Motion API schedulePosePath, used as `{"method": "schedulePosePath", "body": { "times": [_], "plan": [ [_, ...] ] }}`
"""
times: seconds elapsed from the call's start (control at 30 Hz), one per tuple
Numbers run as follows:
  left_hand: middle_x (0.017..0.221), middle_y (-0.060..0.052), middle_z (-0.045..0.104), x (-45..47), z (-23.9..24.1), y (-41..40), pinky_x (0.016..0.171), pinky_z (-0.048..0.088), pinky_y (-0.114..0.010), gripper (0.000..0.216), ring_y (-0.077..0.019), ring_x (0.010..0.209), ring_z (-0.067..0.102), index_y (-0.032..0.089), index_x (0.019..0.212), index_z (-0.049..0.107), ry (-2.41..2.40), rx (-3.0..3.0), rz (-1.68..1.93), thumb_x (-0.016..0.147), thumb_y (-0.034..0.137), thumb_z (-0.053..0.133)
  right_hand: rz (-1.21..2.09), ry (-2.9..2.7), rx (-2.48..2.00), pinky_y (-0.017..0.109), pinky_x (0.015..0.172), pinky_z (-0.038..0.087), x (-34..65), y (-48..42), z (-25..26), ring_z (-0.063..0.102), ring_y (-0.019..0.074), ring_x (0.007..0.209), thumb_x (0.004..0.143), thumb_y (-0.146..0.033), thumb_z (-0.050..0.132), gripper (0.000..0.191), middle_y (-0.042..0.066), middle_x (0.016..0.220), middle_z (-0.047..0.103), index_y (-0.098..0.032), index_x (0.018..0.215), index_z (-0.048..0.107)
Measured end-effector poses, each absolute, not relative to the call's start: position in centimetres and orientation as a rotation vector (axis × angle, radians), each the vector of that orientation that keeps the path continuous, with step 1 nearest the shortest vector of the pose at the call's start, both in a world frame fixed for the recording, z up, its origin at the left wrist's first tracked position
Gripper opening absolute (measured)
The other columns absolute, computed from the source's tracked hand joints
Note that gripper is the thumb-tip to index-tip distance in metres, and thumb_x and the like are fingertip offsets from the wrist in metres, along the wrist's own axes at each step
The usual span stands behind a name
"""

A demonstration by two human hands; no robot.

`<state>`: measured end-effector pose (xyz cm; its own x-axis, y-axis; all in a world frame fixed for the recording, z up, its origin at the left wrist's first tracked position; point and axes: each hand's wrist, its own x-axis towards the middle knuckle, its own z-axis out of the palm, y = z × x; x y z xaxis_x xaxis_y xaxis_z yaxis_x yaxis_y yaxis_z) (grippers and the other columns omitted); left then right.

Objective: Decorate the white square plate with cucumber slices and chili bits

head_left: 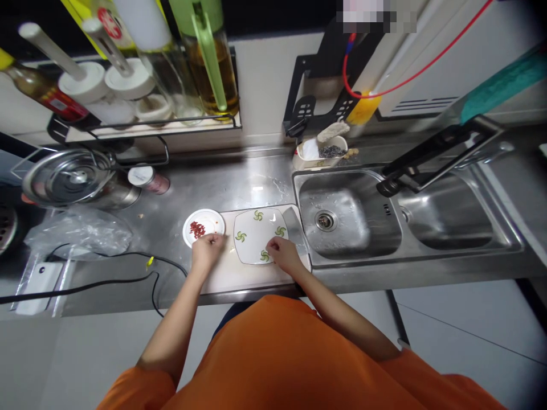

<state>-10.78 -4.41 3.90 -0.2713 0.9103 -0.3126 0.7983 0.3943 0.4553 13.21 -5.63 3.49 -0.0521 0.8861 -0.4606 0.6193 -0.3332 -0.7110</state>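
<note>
My left hand (207, 250) is closed in a loose fist at the near edge of a small round white plate (216, 218). On that plate lies a heap of small red pieces (197, 230); whether the fingers hold anything is hidden. My right hand (282, 254) is closed over the near right corner of a squarish white plate (256, 236) with green swirl patterns, its fingertips pinched together. What they pinch, if anything, is too small to make out. Both plates rest at a pale cutting board (226, 279). A grey blade-like flat piece (294, 225) lies on the board's right side.
A double steel sink (354, 216) with a black tap (423, 159) adjoins the board. Left are a lidded pot (70, 176), a small can (149, 180), a plastic bag (81, 233) and black cables (123, 281). A seasoning rack (162, 128) hangs behind; a sponge holder (318, 162) stands by the sink.
</note>
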Motion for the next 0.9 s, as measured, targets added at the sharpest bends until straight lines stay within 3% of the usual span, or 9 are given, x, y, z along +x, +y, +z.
{"method": "schedulePosePath", "body": {
  "times": [0.1,0.3,0.43,0.67,0.9],
  "plan": [
    [0.069,-0.004,0.068,-9.3,3.6,-4.6,0.063,0.041,-0.024,0.033,-0.0162,0.064,0.059,0.018,0.074,0.070,2.103,1.501,0.251,0.078,0.041,0.047,1.338,-1.643,-1.945,0.020,0.060,0.036,12.8,-5.4,3.6,0.055,0.0112,0.063,0.073,-0.017,0.052,0.010,-0.002,0.065,0.062,-0.018,0.069,0.061],
    [0.088,-0.008,0.069,-9.8,3.6,-4.9,0.069,0.042,-0.027,0.027,-0.0209,0.077,0.061,0.021,0.084,0.070,2.198,1.619,0.149,0.079,0.036,0.048,1.334,-1.709,-1.939,0.020,0.059,0.035,12.2,-5.2,3.8,0.054,0.0112,0.064,0.073,-0.015,0.052,0.010,-0.002,0.066,0.062,-0.019,0.071,0.062],
    [0.083,-0.005,0.070,-9.0,3.3,-6.4,0.066,0.040,-0.026,0.023,-0.0193,0.075,0.061,0.023,0.085,0.069,2.093,1.591,0.122,0.079,0.036,0.050,1.254,-1.814,-1.985,0.021,0.062,0.035,12.5,-5.5,3.9,0.055,0.0126,0.068,0.077,-0.016,0.051,0.011,0.000,0.071,0.063,-0.018,0.078,0.062],
    [0.080,-0.002,0.070,-7.3,1.5,-7.8,0.067,0.041,-0.024,0.025,-0.0168,0.074,0.062,0.024,0.097,0.068,2.042,1.445,0.237,0.078,0.027,0.052,0.738,-1.872,-2.258,0.026,0.078,0.037,14.8,-4.6,4.3,0.054,0.0192,0.094,0.086,-0.020,0.046,0.025,0.011,0.109,0.058,-0.014,0.108,0.055],
    [0.079,-0.002,0.070,-7.4,0.5,-7.3,0.068,0.041,-0.024,0.027,-0.0155,0.070,0.061,0.022,0.096,0.069,2.017,1.470,0.394,0.077,0.020,0.049,0.849,-1.786,-2.431,0.026,0.069,0.038,16.2,-3.0,2.8,0.059,0.0192,0.085,0.085,-0.026,0.048,0.022,0.008,0.092,0.065,-0.017,0.102,0.058]
  ]
}}
